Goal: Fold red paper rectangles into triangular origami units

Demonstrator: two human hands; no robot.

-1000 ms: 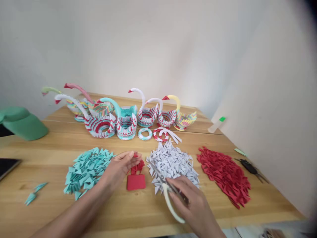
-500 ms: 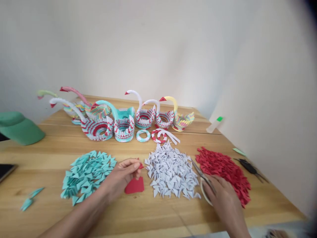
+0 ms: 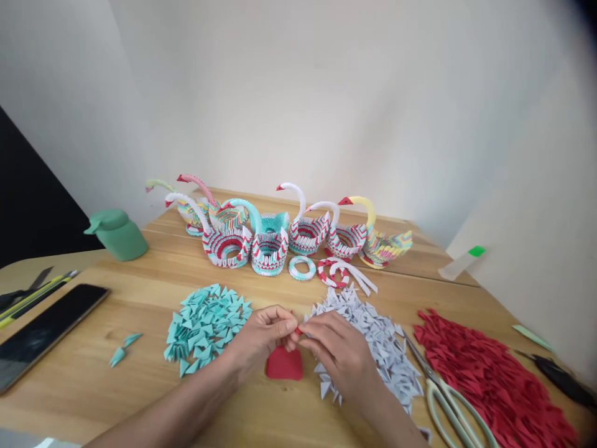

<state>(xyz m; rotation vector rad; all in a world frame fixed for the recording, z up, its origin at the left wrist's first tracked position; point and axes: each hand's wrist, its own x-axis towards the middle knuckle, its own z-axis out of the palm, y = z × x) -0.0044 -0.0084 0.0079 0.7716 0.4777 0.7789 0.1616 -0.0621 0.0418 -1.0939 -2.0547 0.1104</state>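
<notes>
Both hands meet at the middle of the table over a stack of red paper [image 3: 284,366]. Between the fingertips is a small red paper piece [image 3: 298,330], mostly covered by fingers. My left hand [image 3: 268,333] pinches it from the left, closed. From the right, my right hand [image 3: 342,351] grips it too, with thumb and forefinger together. Folded teal paper pieces [image 3: 208,323] are heaped beyond my left hand. A heap of white folded pieces [image 3: 373,330] lies partly behind my right hand. Scissors [image 3: 445,395] with pale handles rest between the white heap and red folded pieces [image 3: 494,373].
Several paper swans [image 3: 270,252] stand along the back, with a teal-and-white ring [image 3: 301,268] and a red-and-white ring [image 3: 333,272] before them. At left are a green pitcher [image 3: 119,233], a phone [image 3: 51,330] and a yellow cutter [image 3: 37,298]. A green-capped bottle [image 3: 461,264] leans at right.
My right hand has let go of the scissors, which now lie on the table, and has come left to the red paper piece. The view has turned left.
</notes>
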